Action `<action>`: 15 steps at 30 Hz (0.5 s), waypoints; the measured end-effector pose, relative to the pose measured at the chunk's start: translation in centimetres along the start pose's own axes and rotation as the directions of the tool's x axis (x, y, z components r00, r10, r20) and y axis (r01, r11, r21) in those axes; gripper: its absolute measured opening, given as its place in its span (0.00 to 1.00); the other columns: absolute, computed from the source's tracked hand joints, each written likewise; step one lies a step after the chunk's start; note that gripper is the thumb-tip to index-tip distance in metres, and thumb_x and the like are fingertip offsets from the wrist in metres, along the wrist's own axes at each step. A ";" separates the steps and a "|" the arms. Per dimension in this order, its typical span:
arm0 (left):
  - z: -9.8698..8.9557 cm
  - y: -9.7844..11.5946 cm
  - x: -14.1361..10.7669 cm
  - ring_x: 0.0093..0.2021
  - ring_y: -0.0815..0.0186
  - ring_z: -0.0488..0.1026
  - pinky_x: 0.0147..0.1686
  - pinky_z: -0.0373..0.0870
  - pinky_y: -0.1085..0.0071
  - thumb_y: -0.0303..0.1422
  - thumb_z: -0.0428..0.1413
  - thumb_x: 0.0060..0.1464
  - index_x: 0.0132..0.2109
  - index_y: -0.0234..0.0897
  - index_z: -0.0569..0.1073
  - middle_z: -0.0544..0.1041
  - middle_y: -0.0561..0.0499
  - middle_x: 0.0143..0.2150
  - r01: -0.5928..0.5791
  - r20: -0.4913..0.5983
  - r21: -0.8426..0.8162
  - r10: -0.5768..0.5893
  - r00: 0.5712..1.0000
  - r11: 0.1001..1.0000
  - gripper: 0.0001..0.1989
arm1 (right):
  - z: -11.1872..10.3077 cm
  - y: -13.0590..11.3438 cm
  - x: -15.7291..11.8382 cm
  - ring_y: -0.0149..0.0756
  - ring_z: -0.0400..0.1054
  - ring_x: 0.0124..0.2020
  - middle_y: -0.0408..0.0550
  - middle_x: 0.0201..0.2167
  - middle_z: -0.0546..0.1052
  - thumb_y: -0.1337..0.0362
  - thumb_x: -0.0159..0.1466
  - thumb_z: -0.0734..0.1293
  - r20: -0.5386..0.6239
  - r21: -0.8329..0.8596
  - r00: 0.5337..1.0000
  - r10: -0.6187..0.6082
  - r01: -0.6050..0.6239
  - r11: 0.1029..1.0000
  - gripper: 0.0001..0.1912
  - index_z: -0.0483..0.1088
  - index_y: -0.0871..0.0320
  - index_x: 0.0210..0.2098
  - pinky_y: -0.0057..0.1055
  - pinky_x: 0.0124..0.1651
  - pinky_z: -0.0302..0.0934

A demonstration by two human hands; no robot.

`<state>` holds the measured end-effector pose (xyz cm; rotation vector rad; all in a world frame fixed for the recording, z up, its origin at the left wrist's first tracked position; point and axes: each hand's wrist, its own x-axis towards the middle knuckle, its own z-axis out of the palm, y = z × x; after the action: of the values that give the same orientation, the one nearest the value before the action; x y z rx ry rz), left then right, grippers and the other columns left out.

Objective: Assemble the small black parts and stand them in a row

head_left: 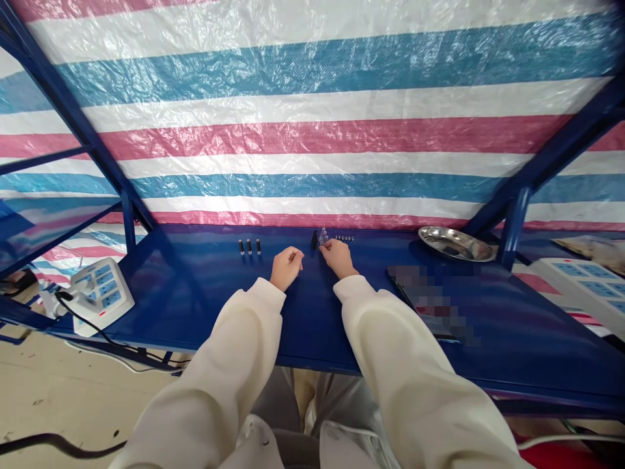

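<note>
My left hand (287, 267) is closed above the blue table, thumb and fingers pressed together; what they hold, if anything, is hidden. Over to the right, my right hand (338, 256) pinches at the near end of a small group of clear plastic pieces (323, 234), its fingertips on one of them. Just left of that group is a cluster of small black pieces (315, 239). Behind my right hand lies a row of several small shiny pieces (344, 239). Three short black tubes with pale ends (249, 247) stand in a row left of my left hand.
An oval metal dish (456, 243) sits at the back right. A dark flat object (424, 303), partly pixelated, lies right of my right forearm. White power strips stand at the left (105, 296) and right (586, 286). Blue frame posts and a striped plastic sheet (312, 140) bound the table (312, 326).
</note>
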<state>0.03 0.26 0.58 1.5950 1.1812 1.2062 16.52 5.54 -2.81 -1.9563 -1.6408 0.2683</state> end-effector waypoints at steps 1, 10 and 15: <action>0.0 0.0 0.0 0.15 0.74 0.61 0.19 0.59 0.77 0.32 0.50 0.52 0.26 0.37 0.69 0.67 0.57 0.16 0.001 0.001 0.003 -0.001 1.000 1.000 0.08 | 0.1 0.0 0.0 0.39 0.72 0.37 0.53 0.32 0.78 0.63 0.60 0.64 -0.007 0.003 1.000 0.001 -0.001 1.000 0.08 0.73 0.60 0.32 0.30 0.39 0.59; -0.6 -0.7 0.4 0.21 0.73 0.64 0.28 0.62 0.74 0.27 0.54 0.49 0.47 0.39 0.68 0.71 0.57 0.26 -0.071 -0.240 0.107 0.095 0.966 0.992 0.16 | 0.3 0.2 0.3 0.40 0.71 0.38 0.54 0.33 0.78 0.62 0.59 0.65 0.008 0.011 1.000 0.007 -0.007 1.000 0.09 0.74 0.60 0.32 0.30 0.39 0.60; -2.2 -0.9 1.2 0.24 0.71 0.68 0.30 0.63 0.74 0.24 0.55 0.46 0.57 0.40 0.60 0.71 0.56 0.29 -0.008 -0.444 -0.001 0.007 0.896 1.000 0.29 | 0.2 0.3 0.4 0.41 0.71 0.41 0.54 0.35 0.77 0.64 0.58 0.65 0.036 0.005 0.999 0.003 -0.003 1.000 0.13 0.71 0.63 0.41 0.31 0.43 0.60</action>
<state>-2.17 1.74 0.55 1.3563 1.4534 1.6343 16.76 5.93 -3.06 -1.9610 -1.6580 0.3109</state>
